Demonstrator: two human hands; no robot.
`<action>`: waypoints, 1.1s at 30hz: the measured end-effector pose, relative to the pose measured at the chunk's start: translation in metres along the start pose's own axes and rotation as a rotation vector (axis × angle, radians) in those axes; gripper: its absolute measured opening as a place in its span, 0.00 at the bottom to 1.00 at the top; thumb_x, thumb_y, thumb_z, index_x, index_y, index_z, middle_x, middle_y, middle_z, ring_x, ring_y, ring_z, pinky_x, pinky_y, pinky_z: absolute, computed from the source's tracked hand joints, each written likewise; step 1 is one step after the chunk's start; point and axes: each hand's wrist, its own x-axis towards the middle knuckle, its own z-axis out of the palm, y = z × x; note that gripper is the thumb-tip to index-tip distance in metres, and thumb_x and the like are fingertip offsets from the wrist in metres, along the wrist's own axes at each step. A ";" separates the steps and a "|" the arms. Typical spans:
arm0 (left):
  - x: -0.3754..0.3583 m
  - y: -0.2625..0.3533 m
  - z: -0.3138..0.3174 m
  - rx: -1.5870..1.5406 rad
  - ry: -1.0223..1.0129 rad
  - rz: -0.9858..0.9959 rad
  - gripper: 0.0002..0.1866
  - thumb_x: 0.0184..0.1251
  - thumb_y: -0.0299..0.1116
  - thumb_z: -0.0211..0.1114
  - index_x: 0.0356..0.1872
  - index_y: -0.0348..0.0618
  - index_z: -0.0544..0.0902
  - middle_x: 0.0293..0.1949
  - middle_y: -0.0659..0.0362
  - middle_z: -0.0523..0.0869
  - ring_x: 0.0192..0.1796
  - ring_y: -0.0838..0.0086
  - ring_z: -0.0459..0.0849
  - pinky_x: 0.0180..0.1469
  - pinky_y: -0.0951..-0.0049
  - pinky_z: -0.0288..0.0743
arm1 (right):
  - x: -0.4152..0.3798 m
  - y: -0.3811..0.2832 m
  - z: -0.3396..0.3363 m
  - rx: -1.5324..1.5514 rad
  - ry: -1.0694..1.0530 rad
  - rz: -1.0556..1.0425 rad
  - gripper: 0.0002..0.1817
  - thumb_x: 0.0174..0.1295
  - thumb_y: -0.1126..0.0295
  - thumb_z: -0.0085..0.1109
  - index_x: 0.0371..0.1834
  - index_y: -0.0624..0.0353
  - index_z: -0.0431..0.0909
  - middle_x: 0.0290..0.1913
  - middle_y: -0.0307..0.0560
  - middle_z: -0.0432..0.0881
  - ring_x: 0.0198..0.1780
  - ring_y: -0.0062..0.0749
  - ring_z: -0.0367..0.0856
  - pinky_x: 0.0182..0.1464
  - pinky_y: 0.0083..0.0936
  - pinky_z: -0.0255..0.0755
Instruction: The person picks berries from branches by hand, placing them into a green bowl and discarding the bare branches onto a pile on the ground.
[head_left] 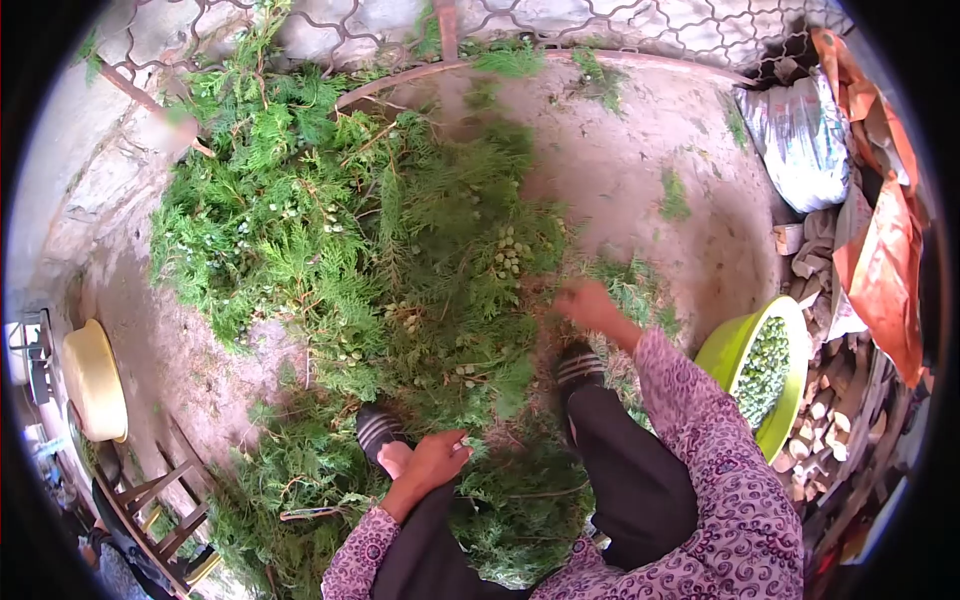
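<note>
Cut green conifer branches (300, 250) with pale green cones (510, 252) cover the ground in front of me. My left hand (438, 460) is closed beside my knee, with something small and pale at its fingertips that is too small to name. My right hand (588, 305) reaches over the right edge of the branches; it is blurred, and its fingers cannot be made out. To the right a lime-green basin (722, 352) holds many small green cones.
A yellow basin (92, 380) stands at the left, near a wooden frame (165, 490). At the right are stacked firewood (825, 420), a silvery sack (800, 140) and an orange sheet (885, 260). A metal lattice (600, 22) runs along the top.
</note>
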 end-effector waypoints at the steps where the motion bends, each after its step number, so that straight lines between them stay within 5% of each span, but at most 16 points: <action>1: 0.000 0.001 0.000 0.016 -0.007 -0.004 0.17 0.53 0.37 0.59 0.41 0.37 0.76 0.33 0.47 0.80 0.35 0.55 0.79 0.37 0.64 0.72 | 0.023 0.017 -0.009 -0.074 0.184 -0.062 0.15 0.50 0.61 0.51 0.35 0.60 0.77 0.32 0.56 0.78 0.34 0.50 0.77 0.39 0.38 0.70; 5: 0.000 0.002 -0.002 0.016 -0.050 -0.025 0.17 0.53 0.36 0.59 0.41 0.36 0.76 0.33 0.47 0.80 0.35 0.56 0.79 0.37 0.65 0.72 | 0.081 0.029 -0.033 0.125 0.517 0.107 0.16 0.51 0.61 0.51 0.36 0.60 0.77 0.35 0.56 0.79 0.40 0.45 0.77 0.43 0.35 0.70; 11: 0.001 -0.005 0.003 -0.005 -0.048 -0.049 0.18 0.53 0.36 0.62 0.44 0.37 0.76 0.32 0.48 0.81 0.31 0.64 0.81 0.35 0.70 0.73 | 0.107 0.001 -0.019 -0.059 0.352 0.306 0.16 0.44 0.60 0.59 0.30 0.63 0.77 0.31 0.55 0.79 0.37 0.45 0.78 0.42 0.33 0.70; 15: 0.002 -0.003 0.003 0.017 -0.029 -0.023 0.16 0.54 0.38 0.58 0.40 0.38 0.76 0.31 0.46 0.80 0.36 0.55 0.79 0.38 0.62 0.72 | 0.106 -0.004 -0.029 -0.161 0.197 0.223 0.17 0.43 0.60 0.62 0.28 0.64 0.76 0.25 0.50 0.77 0.29 0.38 0.77 0.34 0.31 0.70; 20: 0.000 0.001 -0.010 0.095 0.009 -0.056 0.16 0.53 0.38 0.58 0.40 0.39 0.76 0.32 0.46 0.80 0.38 0.54 0.79 0.39 0.61 0.71 | 0.057 -0.024 -0.048 0.720 -0.110 0.375 0.13 0.45 0.64 0.63 0.28 0.62 0.75 0.20 0.38 0.69 0.18 0.20 0.63 0.18 0.20 0.58; 29: -0.059 0.116 -0.083 0.151 0.315 0.041 0.20 0.53 0.38 0.59 0.45 0.35 0.76 0.35 0.47 0.82 0.36 0.63 0.81 0.40 0.71 0.74 | -0.070 -0.095 -0.104 1.142 -0.219 0.095 0.10 0.45 0.66 0.61 0.28 0.59 0.74 0.21 0.35 0.67 0.19 0.20 0.63 0.18 0.18 0.57; 33: -0.100 0.190 -0.098 0.211 0.432 0.174 0.21 0.55 0.38 0.60 0.46 0.33 0.74 0.35 0.48 0.82 0.34 0.69 0.81 0.38 0.73 0.74 | -0.124 -0.145 -0.126 1.316 -0.259 -0.127 0.13 0.46 0.66 0.61 0.30 0.62 0.73 0.28 0.38 0.72 0.29 0.21 0.68 0.29 0.19 0.63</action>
